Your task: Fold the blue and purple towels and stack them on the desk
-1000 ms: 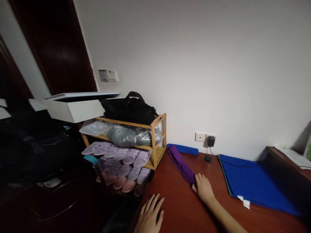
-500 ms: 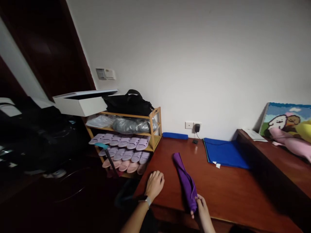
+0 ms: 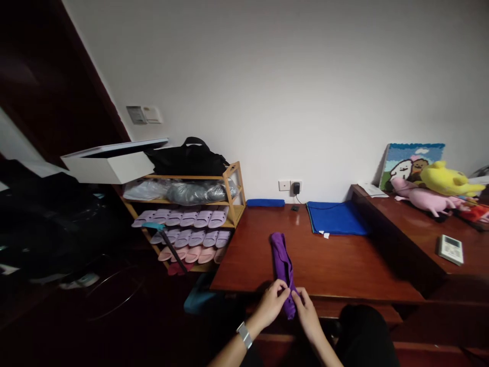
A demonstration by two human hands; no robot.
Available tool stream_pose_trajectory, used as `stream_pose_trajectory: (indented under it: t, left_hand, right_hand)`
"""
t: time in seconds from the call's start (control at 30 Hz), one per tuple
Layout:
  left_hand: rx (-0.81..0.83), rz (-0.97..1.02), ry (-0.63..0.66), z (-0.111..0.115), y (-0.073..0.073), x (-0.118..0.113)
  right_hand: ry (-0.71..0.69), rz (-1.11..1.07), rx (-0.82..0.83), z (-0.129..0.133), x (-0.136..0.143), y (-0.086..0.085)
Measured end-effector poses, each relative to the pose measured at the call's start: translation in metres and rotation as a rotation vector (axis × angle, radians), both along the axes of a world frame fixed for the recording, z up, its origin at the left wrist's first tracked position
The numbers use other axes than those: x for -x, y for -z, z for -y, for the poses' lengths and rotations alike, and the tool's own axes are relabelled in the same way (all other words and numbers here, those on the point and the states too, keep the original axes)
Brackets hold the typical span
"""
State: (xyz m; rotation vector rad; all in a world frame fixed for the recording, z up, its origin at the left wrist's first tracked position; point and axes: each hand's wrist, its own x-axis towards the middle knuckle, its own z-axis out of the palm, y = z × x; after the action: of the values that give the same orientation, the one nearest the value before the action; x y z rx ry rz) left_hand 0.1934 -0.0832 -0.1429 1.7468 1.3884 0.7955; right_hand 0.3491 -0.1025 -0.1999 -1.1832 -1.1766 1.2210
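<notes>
A purple cloth (image 3: pixel 281 251), folded into a long narrow bundle with a slit-like opening along its length, lies on the brown table (image 3: pixel 244 255). Its near end hangs over the table's front edge. My left hand (image 3: pixel 273 303) pinches the cloth's left edge near that end, and a watch is on this wrist. On the opposite side, my right hand (image 3: pixel 305 311) has thumb and fingers closed on the right edge. The two hands are close together, with fingertips partly hidden against the cloth.
A folded blue cloth (image 3: pixel 332 219) with white tags lies at the back right, a narrow blue bundle (image 3: pixel 265 203) by the wall. Left stands a shoe rack (image 3: pixel 233 186) with several slippers. On the raised right surface are plush toys (image 3: pixel 445 178) and a small white device (image 3: pixel 451 248).
My left hand has moved right from the tabletop onto the purple cloth and closed on it. The cloth's near end now sits past the table edge. The view has shifted right.
</notes>
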Motion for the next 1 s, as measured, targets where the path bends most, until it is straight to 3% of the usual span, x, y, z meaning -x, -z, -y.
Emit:
stream_pose_trajectory:
  t: [0.3,0.47,0.67,1.0]
  left_hand:
    - [0.115,0.16,-0.078,0.005,0.024,-0.006]
    - [0.063,0.141,-0.032,0.003,0.019,-0.004]
    - [0.081,0.123,-0.007,0.006,0.016,0.001]
    - [0.049,-0.069,0.032,0.007,0.018,0.001]
  right_hand:
    - [0.14,0.051,-0.081,0.006,0.003,0.005]
    - [0.198,0.03,-0.085,0.01,0.0,0.001]
    - [0.064,0.0,-0.159,0.016,0.001,0.001]
    - [0.081,0.16,-0.159,0.02,0.0,-0.009]
